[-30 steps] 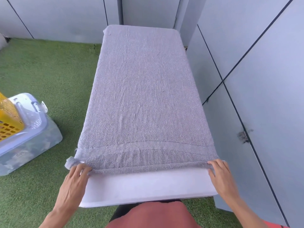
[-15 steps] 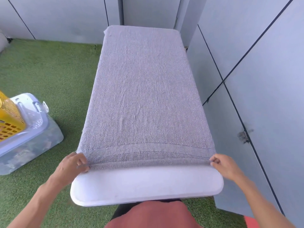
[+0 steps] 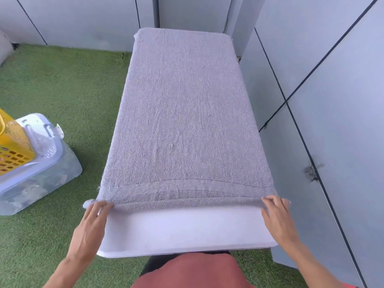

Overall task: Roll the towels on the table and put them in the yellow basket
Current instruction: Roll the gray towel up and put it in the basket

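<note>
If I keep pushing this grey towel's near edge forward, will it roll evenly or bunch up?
The grey towel looks soft and floppy, and its stitched band already bows between the left hand and right hand. The middle will probably lag. Its terry nap should resist sliding on the table.

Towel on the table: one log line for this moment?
stage: rolling begins | towel: near edge folded | left hand, right hand: fingers on fold | yellow basket: waiting

I can't read any text here. The clear storage bin (image 3: pixel 37 175) has a small label, too blurred to make out.
</note>
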`<move>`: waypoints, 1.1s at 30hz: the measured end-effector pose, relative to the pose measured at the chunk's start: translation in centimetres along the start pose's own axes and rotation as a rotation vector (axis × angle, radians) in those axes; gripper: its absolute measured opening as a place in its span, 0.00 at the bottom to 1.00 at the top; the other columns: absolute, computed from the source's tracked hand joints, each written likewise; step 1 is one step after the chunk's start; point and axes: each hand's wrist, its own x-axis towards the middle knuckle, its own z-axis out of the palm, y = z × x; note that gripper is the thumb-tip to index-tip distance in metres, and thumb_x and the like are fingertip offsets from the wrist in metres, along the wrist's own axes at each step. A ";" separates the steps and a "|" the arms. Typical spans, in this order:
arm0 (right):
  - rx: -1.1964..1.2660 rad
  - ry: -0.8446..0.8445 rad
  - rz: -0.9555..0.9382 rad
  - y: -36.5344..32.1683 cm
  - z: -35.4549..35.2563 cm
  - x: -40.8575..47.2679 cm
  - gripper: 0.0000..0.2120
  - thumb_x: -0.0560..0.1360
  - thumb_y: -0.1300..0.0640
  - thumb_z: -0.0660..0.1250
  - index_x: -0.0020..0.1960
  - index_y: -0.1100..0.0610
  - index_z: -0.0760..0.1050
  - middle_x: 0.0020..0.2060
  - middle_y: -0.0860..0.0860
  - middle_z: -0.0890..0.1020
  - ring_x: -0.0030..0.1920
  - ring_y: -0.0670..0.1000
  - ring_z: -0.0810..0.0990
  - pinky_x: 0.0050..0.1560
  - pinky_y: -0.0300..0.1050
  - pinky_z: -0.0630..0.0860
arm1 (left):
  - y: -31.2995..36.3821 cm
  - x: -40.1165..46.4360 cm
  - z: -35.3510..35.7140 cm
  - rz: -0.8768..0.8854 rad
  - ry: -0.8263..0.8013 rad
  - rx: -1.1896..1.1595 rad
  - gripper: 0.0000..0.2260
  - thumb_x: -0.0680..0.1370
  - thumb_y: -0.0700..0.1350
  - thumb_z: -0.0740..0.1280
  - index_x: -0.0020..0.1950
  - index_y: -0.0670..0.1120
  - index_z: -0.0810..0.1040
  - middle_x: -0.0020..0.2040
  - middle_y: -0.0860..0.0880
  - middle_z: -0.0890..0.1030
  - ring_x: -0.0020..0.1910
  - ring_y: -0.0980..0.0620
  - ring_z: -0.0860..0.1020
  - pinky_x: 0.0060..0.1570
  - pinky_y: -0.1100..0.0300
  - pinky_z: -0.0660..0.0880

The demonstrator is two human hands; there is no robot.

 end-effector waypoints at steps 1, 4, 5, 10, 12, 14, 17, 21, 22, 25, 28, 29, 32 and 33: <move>0.009 -0.001 0.005 0.0 -0.2 0.4 0.15 0.65 0.68 0.75 0.51 0.63 0.81 0.47 0.55 0.78 0.49 0.54 0.67 0.53 0.55 0.74 | -0.1 0.7 0.0 0.005 0.009 -0.011 0.21 0.69 0.27 0.70 0.59 0.43 0.75 0.55 0.46 0.75 0.55 0.43 0.74 0.35 0.47 0.80; 0.034 -0.097 0.055 0.8 -0.4 1.4 0.11 0.72 0.70 0.68 0.53 0.62 0.80 0.48 0.53 0.79 0.51 0.55 0.72 0.54 0.48 0.69 | -0.8 2.4 -0.4 0.040 -0.043 0.009 0.17 0.71 0.29 0.69 0.58 0.42 0.77 0.51 0.47 0.78 0.50 0.44 0.76 0.38 0.47 0.80; 0.038 -0.148 0.074 1.3 -0.4 1.5 0.11 0.74 0.69 0.66 0.55 0.61 0.79 0.49 0.52 0.79 0.53 0.55 0.72 0.55 0.48 0.70 | -1.2 2.7 -0.6 0.062 -0.072 0.022 0.17 0.71 0.29 0.69 0.58 0.42 0.79 0.50 0.48 0.79 0.48 0.45 0.77 0.38 0.49 0.80; 0.152 -0.389 0.086 2.7 -2.5 2.0 0.11 0.79 0.64 0.60 0.57 0.58 0.78 0.52 0.51 0.79 0.56 0.55 0.74 0.53 0.44 0.69 | -1.8 4.4 -2.9 -0.027 -0.309 -0.173 0.16 0.78 0.35 0.64 0.61 0.51 0.78 0.47 0.51 0.81 0.46 0.51 0.80 0.41 0.59 0.76; 0.326 -0.446 0.200 2.5 -3.6 3.0 0.07 0.77 0.63 0.64 0.52 0.55 0.78 0.46 0.51 0.81 0.50 0.53 0.78 0.45 0.39 0.68 | -1.7 5.5 -3.2 -0.184 -0.349 -0.361 0.18 0.77 0.35 0.66 0.61 0.53 0.70 0.46 0.50 0.81 0.46 0.49 0.79 0.38 0.61 0.72; 0.461 -0.406 0.310 2.2 -3.9 3.9 0.06 0.75 0.63 0.69 0.49 0.54 0.77 0.42 0.50 0.81 0.47 0.53 0.80 0.44 0.42 0.68 | -1.9 6.7 -3.2 -0.224 -0.274 -0.384 0.17 0.73 0.36 0.72 0.57 0.48 0.71 0.46 0.48 0.78 0.47 0.46 0.78 0.39 0.59 0.69; 0.546 -0.252 0.387 1.6 -3.1 4.0 0.11 0.71 0.65 0.72 0.41 0.51 0.75 0.39 0.50 0.80 0.46 0.56 0.80 0.50 0.48 0.73 | -1.6 6.9 -3.4 -0.194 -0.167 -0.223 0.07 0.71 0.40 0.74 0.44 0.48 0.79 0.44 0.50 0.73 0.47 0.46 0.72 0.45 0.55 0.68; 0.090 0.007 0.218 0.0 -1.9 1.3 0.06 0.70 0.64 0.73 0.43 0.54 0.82 0.48 0.53 0.77 0.51 0.58 0.71 0.52 0.51 0.71 | 0.6 3.7 -1.9 0.050 0.033 0.024 0.10 0.70 0.31 0.73 0.48 0.40 0.80 0.43 0.47 0.76 0.43 0.46 0.73 0.35 0.51 0.77; -0.040 0.043 0.154 -0.5 -1.5 0.5 0.08 0.69 0.64 0.74 0.47 0.56 0.82 0.51 0.55 0.77 0.52 0.59 0.71 0.52 0.53 0.72 | 0.9 2.6 -1.1 0.064 0.044 0.038 0.13 0.69 0.29 0.72 0.51 0.38 0.79 0.46 0.45 0.76 0.45 0.44 0.73 0.34 0.50 0.78; -0.136 0.016 0.054 -1.8 -0.3 -1.4 0.19 0.67 0.60 0.75 0.57 0.63 0.79 0.55 0.57 0.75 0.54 0.60 0.71 0.52 0.56 0.75 | 0.7 0.6 1.5 0.052 0.053 0.042 0.25 0.68 0.26 0.70 0.63 0.35 0.73 0.58 0.39 0.73 0.57 0.37 0.73 0.43 0.45 0.81; -0.063 0.005 0.062 -1.5 0.4 -0.6 0.21 0.68 0.63 0.75 0.59 0.66 0.77 0.53 0.57 0.75 0.53 0.59 0.71 0.55 0.52 0.72 | 0.4 1.2 2.1 0.019 0.053 -0.018 0.30 0.65 0.22 0.68 0.65 0.39 0.70 0.60 0.40 0.70 0.56 0.37 0.72 0.36 0.46 0.80; -0.025 -0.005 0.075 -1.3 0.5 0.0 0.19 0.68 0.66 0.74 0.58 0.66 0.77 0.52 0.57 0.75 0.53 0.58 0.71 0.56 0.52 0.72 | 0.4 1.8 1.9 0.008 0.064 -0.041 0.29 0.66 0.22 0.68 0.64 0.41 0.71 0.59 0.40 0.70 0.54 0.38 0.71 0.34 0.47 0.79; 0.098 -0.043 0.137 -1.0 0.4 1.8 0.15 0.72 0.72 0.67 0.57 0.63 0.78 0.51 0.56 0.76 0.53 0.56 0.70 0.55 0.52 0.72 | 0.1 3.6 1.1 0.003 0.126 -0.064 0.18 0.70 0.28 0.70 0.58 0.40 0.77 0.55 0.39 0.74 0.50 0.37 0.70 0.37 0.44 0.76; 0.119 -0.057 0.153 -0.9 0.2 2.2 0.15 0.73 0.73 0.65 0.57 0.62 0.78 0.51 0.55 0.77 0.53 0.56 0.71 0.55 0.51 0.71 | -0.4 4.1 1.2 -0.001 0.129 -0.066 0.15 0.71 0.29 0.71 0.56 0.40 0.77 0.53 0.40 0.76 0.48 0.37 0.71 0.38 0.42 0.76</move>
